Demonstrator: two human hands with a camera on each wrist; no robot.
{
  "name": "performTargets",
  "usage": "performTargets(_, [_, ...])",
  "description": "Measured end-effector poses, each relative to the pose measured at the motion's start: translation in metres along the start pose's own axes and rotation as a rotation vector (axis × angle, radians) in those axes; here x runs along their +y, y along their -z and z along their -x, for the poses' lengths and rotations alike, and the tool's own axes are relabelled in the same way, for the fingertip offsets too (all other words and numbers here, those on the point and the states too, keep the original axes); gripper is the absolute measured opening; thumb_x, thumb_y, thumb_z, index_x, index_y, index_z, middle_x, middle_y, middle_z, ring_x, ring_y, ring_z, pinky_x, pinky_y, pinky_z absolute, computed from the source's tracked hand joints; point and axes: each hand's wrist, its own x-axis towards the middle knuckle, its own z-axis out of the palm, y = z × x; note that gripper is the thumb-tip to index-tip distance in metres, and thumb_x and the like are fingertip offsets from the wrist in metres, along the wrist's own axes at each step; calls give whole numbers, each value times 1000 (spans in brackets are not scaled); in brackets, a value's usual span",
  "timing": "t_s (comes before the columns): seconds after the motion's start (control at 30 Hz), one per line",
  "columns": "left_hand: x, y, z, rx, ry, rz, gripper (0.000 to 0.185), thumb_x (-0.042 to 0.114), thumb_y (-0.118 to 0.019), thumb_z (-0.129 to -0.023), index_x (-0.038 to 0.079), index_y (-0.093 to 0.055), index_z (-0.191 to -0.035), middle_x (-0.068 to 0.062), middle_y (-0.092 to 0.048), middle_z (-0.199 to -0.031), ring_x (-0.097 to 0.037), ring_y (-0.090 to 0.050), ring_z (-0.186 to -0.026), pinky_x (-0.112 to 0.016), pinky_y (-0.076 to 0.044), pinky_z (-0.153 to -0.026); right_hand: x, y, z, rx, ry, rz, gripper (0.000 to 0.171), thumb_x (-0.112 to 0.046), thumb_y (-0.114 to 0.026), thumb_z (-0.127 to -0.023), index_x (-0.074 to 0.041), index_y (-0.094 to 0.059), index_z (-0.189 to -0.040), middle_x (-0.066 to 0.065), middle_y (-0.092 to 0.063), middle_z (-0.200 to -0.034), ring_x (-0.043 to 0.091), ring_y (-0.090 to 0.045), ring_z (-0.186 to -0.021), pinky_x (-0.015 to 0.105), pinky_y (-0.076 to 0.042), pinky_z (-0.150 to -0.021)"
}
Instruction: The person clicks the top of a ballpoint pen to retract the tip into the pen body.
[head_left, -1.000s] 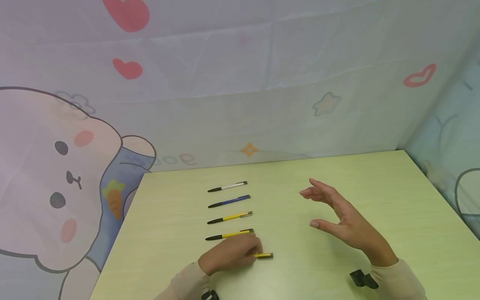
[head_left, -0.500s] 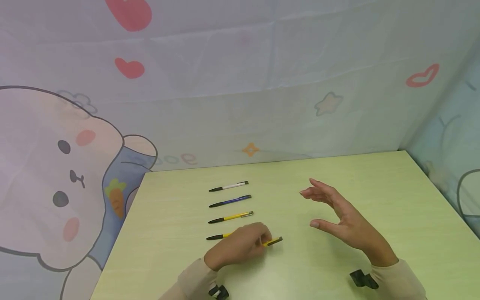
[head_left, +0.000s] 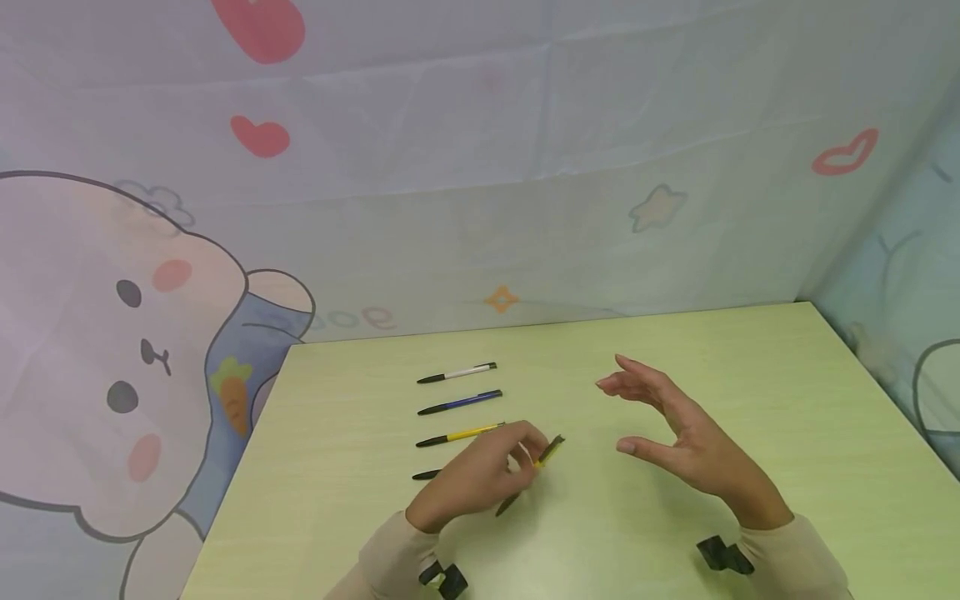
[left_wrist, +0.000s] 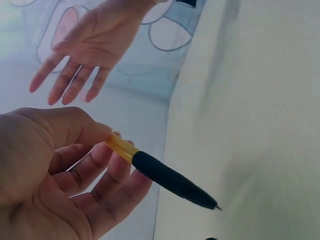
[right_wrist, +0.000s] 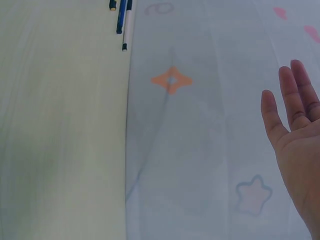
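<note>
My left hand (head_left: 487, 471) pinches a yellow ballpoint pen (left_wrist: 122, 147) between thumb and fingertips. Its black grip (left_wrist: 175, 181) slants down, with the metal tip out, above the table. In the head view this hand partly covers another pen (head_left: 426, 475), of which mainly the black front end shows. Just beyond lies a yellow pen (head_left: 461, 435), then a blue pen (head_left: 459, 402) and a white pen (head_left: 457, 373), all with black front ends to the left. To the right, my right hand (head_left: 693, 442) is held over the table, fingers extended and thumb apart, holding nothing.
The pale yellow-green table (head_left: 750, 375) ends at the back against a hanging cloth (head_left: 420, 242) printed with hearts, stars and a cartoon animal. Another cloth (head_left: 907, 275) hangs along the right side. A small black device (head_left: 444, 579) sits at the left wrist.
The left hand has lifted the yellow pen from the near end of the row and moved it away and slightly right, tilting it steeply. The right hand has barely moved.
</note>
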Motion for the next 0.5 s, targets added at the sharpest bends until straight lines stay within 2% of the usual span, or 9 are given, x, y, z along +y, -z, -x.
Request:
performTargets(0.13, [5, 5, 0, 37, 36, 101, 23, 10, -60, -99, 20, -62, -120, 6, -64, -113, -7, -65, -98, -25, -56, -79, 0, 1, -3, 0, 10, 5, 97, 18, -75, -79, -2, -24, -159, 16, -53, -142, 20, -52, -134, 20, -36, -114])
performTargets(0.27, [10, 8, -2, 79, 47, 231, 20, 13, -62, -100, 19, -61, -119, 0, -63, -112, -14, -67, -98, -29, -60, -73, 0, 1, -5, -1, 15, 7, 97, 17, -75, -79, -2, -25, -159, 16, -53, -142, 20, -52, -134, 20, -36, -114])
performTargets(0.4, [15, 9, -5, 137, 31, 351, 20, 12, -65, -99, 15, -61, -118, -7, -63, -112, -19, -67, -97, -35, -63, -71, 0, 0, -6, -5, 6, 6, 97, 17, -76, -79, -3, -25, -159, 17, -54, -141, 20, -52, -133, 21, -37, -114])
performTargets(0.5, [19, 11, -8, 175, 1, 389, 21, 10, -66, -98, 14, -61, -119, -8, -63, -113, -21, -68, -96, -39, -64, -70, -1, -1, -8, -10, -6, 6, 97, 15, -76, -80, -4, -25, -159, 15, -54, -141, 19, -53, -133, 20, -36, -114])
